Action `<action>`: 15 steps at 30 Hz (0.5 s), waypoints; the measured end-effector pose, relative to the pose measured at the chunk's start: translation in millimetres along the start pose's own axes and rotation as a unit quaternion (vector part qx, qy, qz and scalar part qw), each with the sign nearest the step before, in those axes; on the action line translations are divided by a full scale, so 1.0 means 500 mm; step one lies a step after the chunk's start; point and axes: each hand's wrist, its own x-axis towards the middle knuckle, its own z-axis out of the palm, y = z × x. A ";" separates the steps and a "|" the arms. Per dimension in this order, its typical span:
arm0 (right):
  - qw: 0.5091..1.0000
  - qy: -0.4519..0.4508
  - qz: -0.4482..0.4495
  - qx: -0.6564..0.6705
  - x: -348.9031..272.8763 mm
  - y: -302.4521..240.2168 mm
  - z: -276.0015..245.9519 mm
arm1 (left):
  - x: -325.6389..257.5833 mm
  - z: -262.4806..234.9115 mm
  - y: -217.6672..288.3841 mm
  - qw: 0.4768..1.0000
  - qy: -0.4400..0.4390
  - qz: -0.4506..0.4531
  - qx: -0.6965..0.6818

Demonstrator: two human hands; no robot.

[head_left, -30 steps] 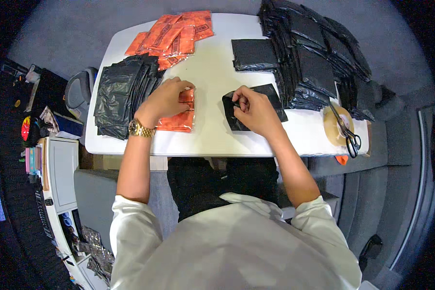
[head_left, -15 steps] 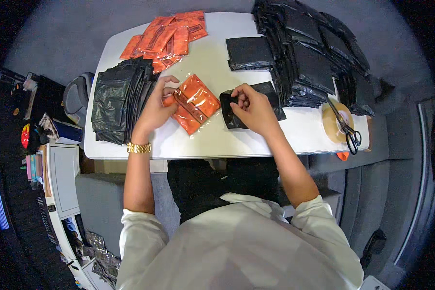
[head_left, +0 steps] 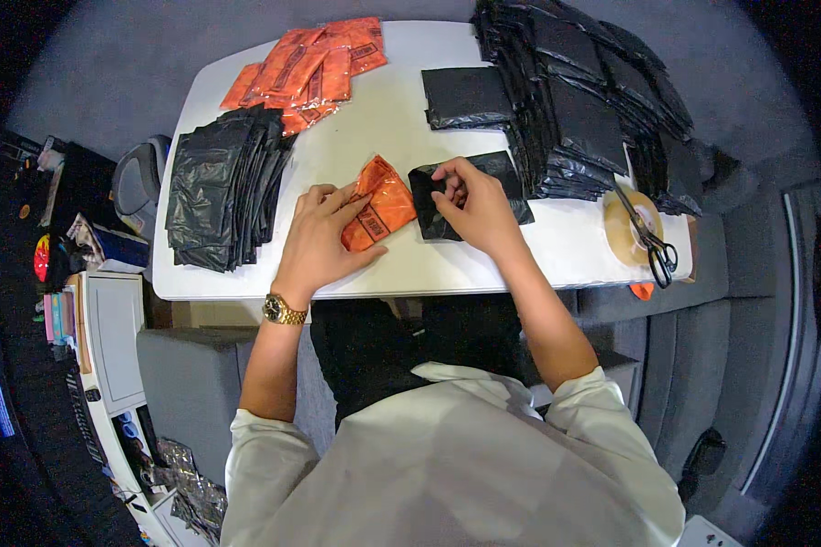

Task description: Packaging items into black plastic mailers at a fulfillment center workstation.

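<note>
My left hand [head_left: 324, 235], with a gold watch at its wrist, lies over the left side of an orange packet in clear plastic [head_left: 383, 211]. Its thumb is at the near edge and the fingers reach over the top, gripping the packet, whose far corner is bent up. To the right, my right hand [head_left: 472, 202] is closed with thumb and forefinger pinched at the opening of a flat black plastic bag [head_left: 502, 173]. The packet's right corner almost meets the bag's left edge.
Several orange packets [head_left: 292, 73] lie at the far left, above a stack of black bags [head_left: 214, 196]. Taller piles of black bags [head_left: 584, 118] fill the far right, beside a single black bag [head_left: 465, 94]. Scissors [head_left: 649, 239] rest on a tape roll [head_left: 622, 228] at the table's right end.
My left hand has moved right and nearer, from the packet's left edge to over it. The packet is now bent and partly covered. My right hand stays at the black bag.
</note>
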 end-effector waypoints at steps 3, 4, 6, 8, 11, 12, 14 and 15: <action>1.000 -0.003 -0.001 0.000 0.003 -0.007 0.001 | -0.006 0.023 -0.021 1.000 0.015 -0.023 -0.014; 1.000 -0.004 -0.005 -0.001 0.004 -0.008 0.001 | -0.004 0.029 -0.030 0.999 0.017 -0.024 -0.013; 1.000 -0.003 -0.019 -0.002 0.002 -0.009 0.006 | -0.005 0.037 -0.047 0.996 0.068 -0.012 -0.049; 1.000 0.005 -0.025 -0.009 -0.001 -0.004 -0.001 | 0.013 0.018 -0.037 0.983 0.017 -0.054 -0.172; 1.000 0.003 -0.026 0.011 -0.006 -0.009 -0.004 | 0.042 -0.026 -0.006 0.938 -0.069 -0.073 -0.333; 0.999 0.018 -0.033 0.006 -0.008 -0.010 -0.006 | 0.050 -0.029 0.001 0.919 -0.101 -0.046 -0.377; 0.998 0.029 -0.046 0.003 -0.005 -0.022 -0.006 | 0.058 -0.014 -0.012 0.904 -0.136 -0.051 -0.402; 0.999 0.027 -0.037 0.001 -0.008 -0.028 -0.006 | 0.061 -0.007 -0.019 0.886 -0.174 -0.053 -0.427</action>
